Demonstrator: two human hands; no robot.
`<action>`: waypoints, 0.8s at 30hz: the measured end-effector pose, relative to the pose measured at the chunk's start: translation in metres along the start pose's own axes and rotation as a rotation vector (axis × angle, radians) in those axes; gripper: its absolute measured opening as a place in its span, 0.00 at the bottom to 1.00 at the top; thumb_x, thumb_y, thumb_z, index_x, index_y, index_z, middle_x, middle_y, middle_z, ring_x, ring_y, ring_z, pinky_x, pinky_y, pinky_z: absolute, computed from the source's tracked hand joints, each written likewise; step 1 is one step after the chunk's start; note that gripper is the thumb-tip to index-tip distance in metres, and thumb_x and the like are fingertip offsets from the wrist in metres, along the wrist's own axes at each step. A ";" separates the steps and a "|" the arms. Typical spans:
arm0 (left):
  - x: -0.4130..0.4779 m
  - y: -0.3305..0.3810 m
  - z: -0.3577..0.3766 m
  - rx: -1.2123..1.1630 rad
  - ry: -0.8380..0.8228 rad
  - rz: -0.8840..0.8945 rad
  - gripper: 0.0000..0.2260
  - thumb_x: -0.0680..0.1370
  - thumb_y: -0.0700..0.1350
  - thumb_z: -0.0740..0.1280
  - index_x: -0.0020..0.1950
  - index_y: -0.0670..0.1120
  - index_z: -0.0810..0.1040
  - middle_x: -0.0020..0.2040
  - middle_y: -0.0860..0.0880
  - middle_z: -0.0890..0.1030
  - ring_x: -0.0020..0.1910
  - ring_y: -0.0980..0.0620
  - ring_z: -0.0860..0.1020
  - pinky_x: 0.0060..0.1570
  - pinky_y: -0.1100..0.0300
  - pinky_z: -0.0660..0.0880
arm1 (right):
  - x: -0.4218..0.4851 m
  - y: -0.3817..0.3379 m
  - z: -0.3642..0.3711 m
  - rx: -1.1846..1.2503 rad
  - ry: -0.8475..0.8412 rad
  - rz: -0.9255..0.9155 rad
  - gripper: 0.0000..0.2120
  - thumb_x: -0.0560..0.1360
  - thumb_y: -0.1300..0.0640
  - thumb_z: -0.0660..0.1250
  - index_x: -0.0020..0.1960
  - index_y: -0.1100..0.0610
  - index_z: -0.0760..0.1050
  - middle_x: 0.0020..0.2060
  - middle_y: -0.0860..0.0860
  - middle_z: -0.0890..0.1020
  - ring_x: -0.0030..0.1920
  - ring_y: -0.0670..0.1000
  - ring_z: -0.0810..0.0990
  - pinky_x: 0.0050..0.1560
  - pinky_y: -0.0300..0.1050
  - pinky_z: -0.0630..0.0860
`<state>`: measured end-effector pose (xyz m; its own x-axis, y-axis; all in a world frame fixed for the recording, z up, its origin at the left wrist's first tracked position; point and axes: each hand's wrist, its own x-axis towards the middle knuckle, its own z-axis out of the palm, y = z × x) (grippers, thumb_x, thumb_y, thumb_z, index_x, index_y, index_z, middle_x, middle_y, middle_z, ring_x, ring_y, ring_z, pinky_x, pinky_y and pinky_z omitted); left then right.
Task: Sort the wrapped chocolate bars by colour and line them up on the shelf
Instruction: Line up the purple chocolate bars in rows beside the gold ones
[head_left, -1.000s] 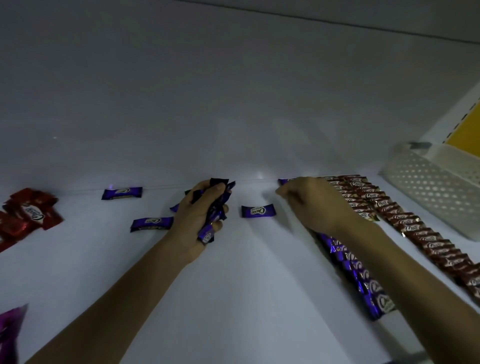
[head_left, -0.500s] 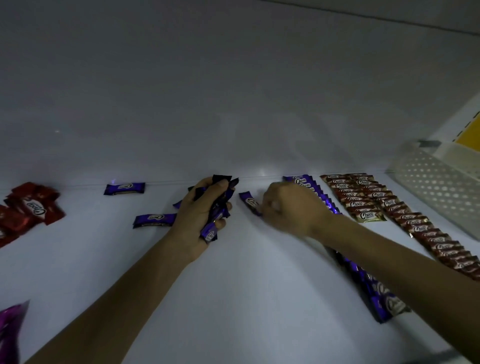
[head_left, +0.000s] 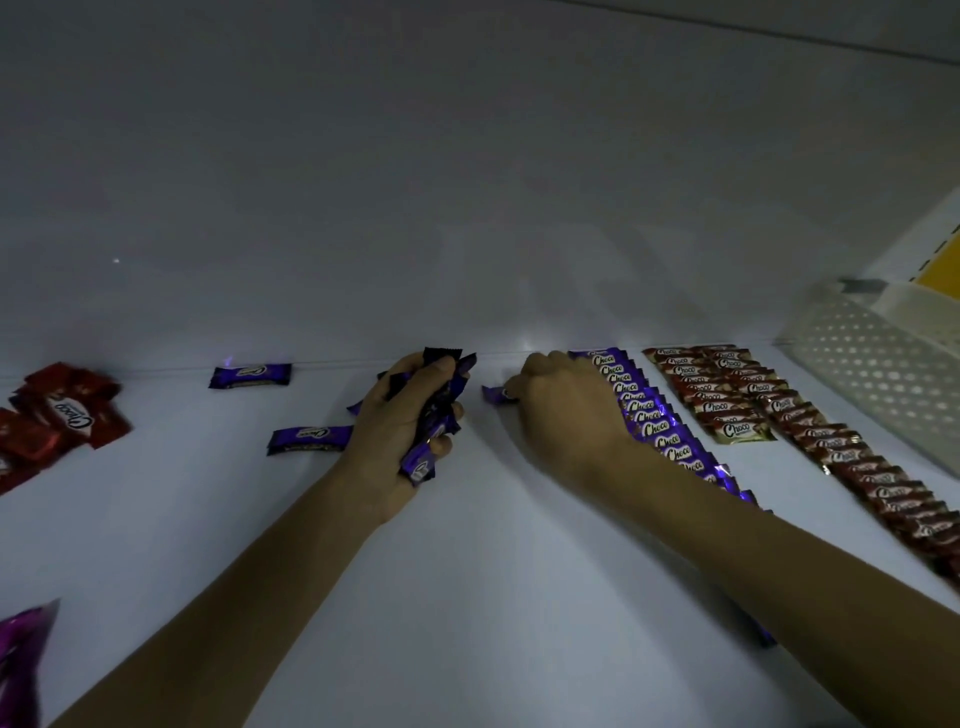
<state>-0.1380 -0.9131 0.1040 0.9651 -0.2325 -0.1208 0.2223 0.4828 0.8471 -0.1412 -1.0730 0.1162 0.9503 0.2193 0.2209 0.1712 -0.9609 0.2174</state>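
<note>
On the dim white shelf, the left hand gripped a bunch of purple bars while the right hand, fingers curled, pinched one purple bar beside the purple row marked "Choco", its near end hidden by the forearm, with brown rows further right.

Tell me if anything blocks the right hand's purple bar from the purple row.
Nothing visible does. The right hand pinches the purple bar just left of the purple row; only that hand lies between.
</note>
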 end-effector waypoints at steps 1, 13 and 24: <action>0.000 0.000 0.000 0.001 -0.001 0.002 0.05 0.79 0.43 0.63 0.52 0.46 0.76 0.46 0.46 0.79 0.28 0.57 0.75 0.18 0.68 0.66 | -0.005 -0.007 -0.001 0.019 -0.010 0.002 0.15 0.79 0.54 0.56 0.62 0.54 0.75 0.55 0.53 0.77 0.55 0.56 0.74 0.46 0.45 0.62; -0.002 0.002 0.001 -0.005 -0.004 -0.005 0.04 0.79 0.43 0.63 0.51 0.46 0.76 0.44 0.48 0.79 0.28 0.57 0.75 0.18 0.68 0.66 | 0.017 0.000 0.018 0.071 -0.234 0.233 0.30 0.80 0.39 0.47 0.69 0.62 0.66 0.65 0.57 0.68 0.65 0.57 0.68 0.65 0.52 0.64; -0.001 0.001 0.000 -0.015 -0.032 -0.042 0.05 0.79 0.44 0.62 0.52 0.46 0.76 0.46 0.48 0.80 0.29 0.57 0.74 0.18 0.68 0.66 | 0.028 0.012 0.018 0.171 -0.044 0.188 0.19 0.81 0.47 0.53 0.55 0.58 0.76 0.54 0.58 0.74 0.55 0.57 0.73 0.53 0.50 0.70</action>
<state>-0.1388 -0.9122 0.1049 0.9502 -0.2790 -0.1391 0.2645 0.4851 0.8335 -0.1081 -1.0818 0.1084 0.9793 0.0298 0.2001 0.0280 -0.9995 0.0120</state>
